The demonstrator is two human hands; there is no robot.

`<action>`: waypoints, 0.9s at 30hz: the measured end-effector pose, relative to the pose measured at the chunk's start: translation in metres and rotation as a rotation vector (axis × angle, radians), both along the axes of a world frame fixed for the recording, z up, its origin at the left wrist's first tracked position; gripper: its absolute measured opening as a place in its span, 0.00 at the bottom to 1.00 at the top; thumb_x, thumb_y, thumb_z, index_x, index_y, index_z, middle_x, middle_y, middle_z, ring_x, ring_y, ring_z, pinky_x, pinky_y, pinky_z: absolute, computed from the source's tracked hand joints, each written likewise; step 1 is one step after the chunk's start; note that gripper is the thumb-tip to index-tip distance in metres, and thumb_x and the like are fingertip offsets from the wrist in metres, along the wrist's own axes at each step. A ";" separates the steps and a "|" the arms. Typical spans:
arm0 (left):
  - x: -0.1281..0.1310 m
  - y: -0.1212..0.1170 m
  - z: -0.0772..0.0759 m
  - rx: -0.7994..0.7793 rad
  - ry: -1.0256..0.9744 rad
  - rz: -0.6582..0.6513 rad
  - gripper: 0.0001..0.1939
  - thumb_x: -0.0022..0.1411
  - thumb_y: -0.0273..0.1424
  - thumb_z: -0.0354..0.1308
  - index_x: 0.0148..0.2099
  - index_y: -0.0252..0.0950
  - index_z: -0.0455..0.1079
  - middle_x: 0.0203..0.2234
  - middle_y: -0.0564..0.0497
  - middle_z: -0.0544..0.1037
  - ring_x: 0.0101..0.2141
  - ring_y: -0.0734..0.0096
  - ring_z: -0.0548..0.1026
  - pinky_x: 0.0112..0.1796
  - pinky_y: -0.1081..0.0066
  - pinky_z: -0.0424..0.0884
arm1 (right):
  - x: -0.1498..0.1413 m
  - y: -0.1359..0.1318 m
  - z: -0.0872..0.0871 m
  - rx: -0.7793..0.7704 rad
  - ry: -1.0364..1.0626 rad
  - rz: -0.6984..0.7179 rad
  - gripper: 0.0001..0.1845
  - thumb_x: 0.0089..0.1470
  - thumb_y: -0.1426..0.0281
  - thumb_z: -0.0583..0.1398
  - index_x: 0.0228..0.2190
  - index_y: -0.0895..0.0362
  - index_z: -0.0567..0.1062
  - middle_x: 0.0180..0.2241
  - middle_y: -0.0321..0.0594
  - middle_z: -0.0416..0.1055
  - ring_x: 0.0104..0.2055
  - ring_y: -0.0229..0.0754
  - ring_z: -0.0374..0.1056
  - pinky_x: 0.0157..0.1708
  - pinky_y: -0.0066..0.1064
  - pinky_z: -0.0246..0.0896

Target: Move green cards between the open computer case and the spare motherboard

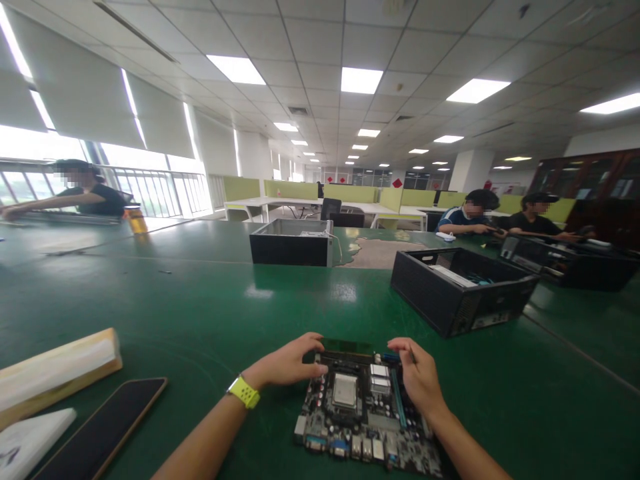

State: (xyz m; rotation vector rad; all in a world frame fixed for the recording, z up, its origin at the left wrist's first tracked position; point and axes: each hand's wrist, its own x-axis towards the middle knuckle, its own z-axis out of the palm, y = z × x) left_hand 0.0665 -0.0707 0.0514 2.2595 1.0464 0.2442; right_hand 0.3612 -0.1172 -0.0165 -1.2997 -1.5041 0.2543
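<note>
A motherboard (367,417) lies flat on the green table (210,300) right in front of me. A thin green memory stick (347,346) stands on edge at the board's far side. My left hand (287,363), with a yellow watch on the wrist, pinches the stick's left end. My right hand (417,377) rests over the board's right part, and its fingers close on the stick's right end.
A phone (103,427) and a wooden box (55,373) lie at the near left. An open black computer case (463,287) sits to the right, another case (293,243) farther back. Three people work at the table's far sides.
</note>
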 end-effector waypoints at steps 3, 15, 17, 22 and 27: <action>-0.002 0.002 0.005 0.027 0.030 0.019 0.29 0.57 0.49 0.51 0.54 0.37 0.64 0.61 0.44 0.55 0.58 0.58 0.57 0.56 0.61 0.55 | 0.009 0.001 0.008 -0.027 0.027 -0.085 0.18 0.55 0.63 0.48 0.32 0.56 0.75 0.31 0.42 0.73 0.33 0.44 0.68 0.34 0.32 0.62; 0.090 -0.090 -0.013 0.285 0.161 -0.284 0.30 0.56 0.50 0.53 0.59 0.51 0.58 0.60 0.43 0.57 0.58 0.34 0.52 0.51 0.33 0.47 | 0.141 0.058 0.135 -0.236 -0.724 -0.615 0.26 0.52 0.53 0.49 0.42 0.54 0.76 0.48 0.47 0.69 0.45 0.52 0.67 0.39 0.37 0.60; 0.101 -0.092 -0.028 0.273 0.215 -0.246 0.26 0.58 0.49 0.50 0.58 0.50 0.61 0.59 0.41 0.59 0.57 0.31 0.53 0.49 0.31 0.48 | 0.159 0.074 0.141 -0.388 -0.722 -0.585 0.32 0.51 0.47 0.47 0.44 0.54 0.75 0.46 0.50 0.71 0.45 0.56 0.67 0.39 0.41 0.60; 0.092 -0.080 -0.037 0.292 0.214 -0.177 0.28 0.55 0.51 0.52 0.57 0.50 0.61 0.57 0.43 0.63 0.55 0.35 0.58 0.50 0.35 0.51 | 0.183 0.104 0.135 -0.646 -0.635 -0.534 0.44 0.44 0.37 0.45 0.49 0.53 0.72 0.47 0.53 0.70 0.47 0.61 0.66 0.40 0.46 0.60; 0.046 -0.045 -0.033 0.347 0.167 0.077 0.26 0.59 0.47 0.50 0.59 0.51 0.59 0.59 0.50 0.61 0.57 0.44 0.57 0.55 0.44 0.48 | 0.185 0.103 0.133 -0.626 -0.641 -0.516 0.44 0.40 0.36 0.50 0.49 0.53 0.73 0.47 0.53 0.70 0.46 0.61 0.67 0.39 0.45 0.61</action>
